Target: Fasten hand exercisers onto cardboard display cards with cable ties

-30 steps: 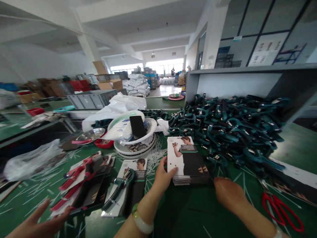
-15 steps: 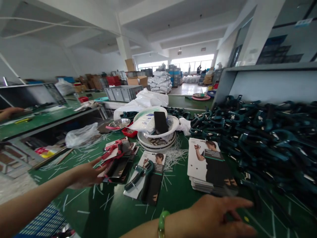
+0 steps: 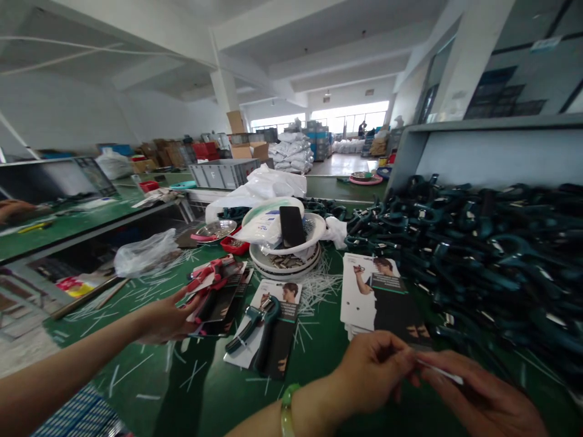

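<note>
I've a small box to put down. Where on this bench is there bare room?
Mostly bare: the green tabletop between the carded teal hand gripper and the card stack, with white strips along its back and left. Crowded: right, the teal gripper heap; behind, the stacked bowls; left, red hand grippers by a co-worker's hand.

The card stack (image 3: 385, 303) lies left of the tool heap (image 3: 492, 243).

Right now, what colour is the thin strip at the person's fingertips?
White; the thin strip shows best in the head view.
</note>
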A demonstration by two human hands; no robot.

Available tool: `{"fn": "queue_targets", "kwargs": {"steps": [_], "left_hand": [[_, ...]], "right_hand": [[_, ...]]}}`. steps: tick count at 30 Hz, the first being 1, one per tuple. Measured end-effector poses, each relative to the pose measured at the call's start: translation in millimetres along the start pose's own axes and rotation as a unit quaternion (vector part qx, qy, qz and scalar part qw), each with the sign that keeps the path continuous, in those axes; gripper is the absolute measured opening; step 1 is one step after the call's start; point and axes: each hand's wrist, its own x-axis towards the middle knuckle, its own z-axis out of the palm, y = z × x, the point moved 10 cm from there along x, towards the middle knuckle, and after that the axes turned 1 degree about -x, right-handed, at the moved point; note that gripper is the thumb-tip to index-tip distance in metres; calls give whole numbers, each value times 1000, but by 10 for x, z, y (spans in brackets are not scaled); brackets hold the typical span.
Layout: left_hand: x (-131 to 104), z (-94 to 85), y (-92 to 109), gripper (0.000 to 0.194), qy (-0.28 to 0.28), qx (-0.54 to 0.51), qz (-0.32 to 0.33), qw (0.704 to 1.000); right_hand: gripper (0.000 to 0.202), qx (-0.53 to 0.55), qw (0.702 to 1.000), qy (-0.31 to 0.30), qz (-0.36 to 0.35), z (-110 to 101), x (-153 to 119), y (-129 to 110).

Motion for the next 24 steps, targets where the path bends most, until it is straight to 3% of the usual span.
{"fn": "queue_targets", "kwargs": {"steps": [2, 4, 6, 8, 10, 11, 14, 16, 20, 24], "left_hand": [[24, -7, -7, 54, -20, 1, -29, 999], [50, -182, 49, 50, 10, 39, -34, 999], [51, -588, 225, 45, 130, 123, 14, 984], [-29, -1021, 433, 41, 270, 228, 79, 932], [-33, -1288, 417, 41, 320, 303, 74, 895], [13, -1365, 327, 39, 311, 318, 55, 894], [200, -1378, -21, 31, 220, 304, 4, 927], [255, -1342, -127, 26, 199, 288, -6, 937], [247, -1267, -10, 23, 230, 238, 5, 943], [242, -1086, 92, 29, 213, 121, -12, 970]], "right_hand": [[10, -36, 999, 6, -39, -15, 85, -164], [11, -71, 996, 42, -20, -108, 125, -121], [15, -77, 993, 83, 36, -216, 133, 61], [18, -51, 992, 89, 74, -220, 148, 232], [19, -16, 995, 70, 74, -125, 191, 311], [19, 1, 996, 58, 66, -59, 218, 322], [20, 50, 997, 12, 57, 167, 286, 334], [23, 70, 995, -23, 73, 295, 311, 365], [25, 109, 988, -52, 101, 354, 342, 409], [23, 121, 987, -47, 97, 255, 407, 374]]}}
